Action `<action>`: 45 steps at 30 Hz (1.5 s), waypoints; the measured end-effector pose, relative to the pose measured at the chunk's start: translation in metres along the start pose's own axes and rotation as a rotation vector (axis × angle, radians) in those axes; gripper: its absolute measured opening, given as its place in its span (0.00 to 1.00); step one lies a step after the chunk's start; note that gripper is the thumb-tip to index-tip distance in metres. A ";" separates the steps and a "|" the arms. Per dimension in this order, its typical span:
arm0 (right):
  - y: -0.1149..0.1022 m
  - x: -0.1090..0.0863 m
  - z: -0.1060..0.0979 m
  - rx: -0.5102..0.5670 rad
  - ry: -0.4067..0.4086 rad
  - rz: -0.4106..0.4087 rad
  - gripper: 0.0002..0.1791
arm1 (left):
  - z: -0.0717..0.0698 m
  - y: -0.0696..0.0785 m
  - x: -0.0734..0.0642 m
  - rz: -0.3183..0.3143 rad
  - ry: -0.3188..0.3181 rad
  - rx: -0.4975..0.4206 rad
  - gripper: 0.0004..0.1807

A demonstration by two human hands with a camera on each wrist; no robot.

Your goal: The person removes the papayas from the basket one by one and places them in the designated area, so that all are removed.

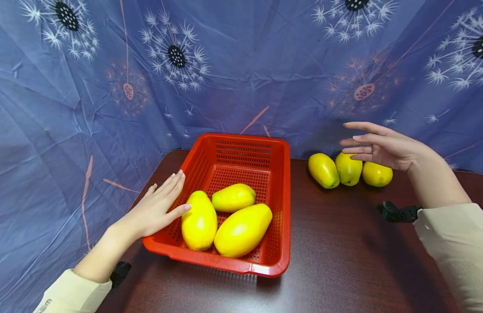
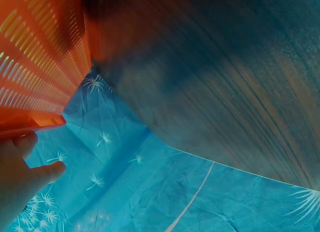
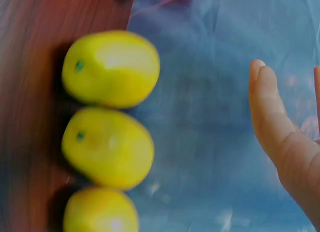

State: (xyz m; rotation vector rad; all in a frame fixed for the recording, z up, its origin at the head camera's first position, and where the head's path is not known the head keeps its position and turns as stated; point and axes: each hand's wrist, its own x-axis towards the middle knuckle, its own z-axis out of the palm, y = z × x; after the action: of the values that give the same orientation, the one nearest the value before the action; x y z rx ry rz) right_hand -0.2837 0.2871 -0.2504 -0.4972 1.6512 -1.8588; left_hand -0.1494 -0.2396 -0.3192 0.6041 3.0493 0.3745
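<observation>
A red plastic basket with slotted walls holds three yellow, papaya-like fruits: one on the left, one at the back and a larger one in front. My left hand lies at the basket's left rim with its fingers straight. Its thumb reaches inward and overlaps the left fruit in the head view. In the air at the right, my right hand has its fingers extended and holds nothing. Below and behind it, three more yellow fruits stand in a row, partly covered by the fingers in the head view.
The dark brown wooden table bears the basket and the row of fruits. A blue cloth with a dandelion print hangs behind the table and along its left side. Each wrist wears a dark strap.
</observation>
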 end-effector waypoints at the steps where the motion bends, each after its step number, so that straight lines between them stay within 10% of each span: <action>1: -0.002 0.005 0.006 -0.004 -0.018 -0.007 0.22 | 0.000 0.000 0.000 0.000 0.000 -0.001 0.44; 25: -0.007 0.110 0.107 -0.105 0.067 0.026 0.26 | -0.002 -0.001 -0.002 0.000 -0.004 -0.003 0.44; 45: 0.017 0.150 0.150 -0.033 0.045 0.010 0.26 | -0.001 0.001 -0.001 -0.002 -0.005 -0.013 0.44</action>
State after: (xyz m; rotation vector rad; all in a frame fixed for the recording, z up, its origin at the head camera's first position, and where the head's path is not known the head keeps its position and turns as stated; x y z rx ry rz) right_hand -0.2977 0.0749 -0.2601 -0.4635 1.7129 -1.8506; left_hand -0.1481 -0.2394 -0.3185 0.6011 3.0394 0.3923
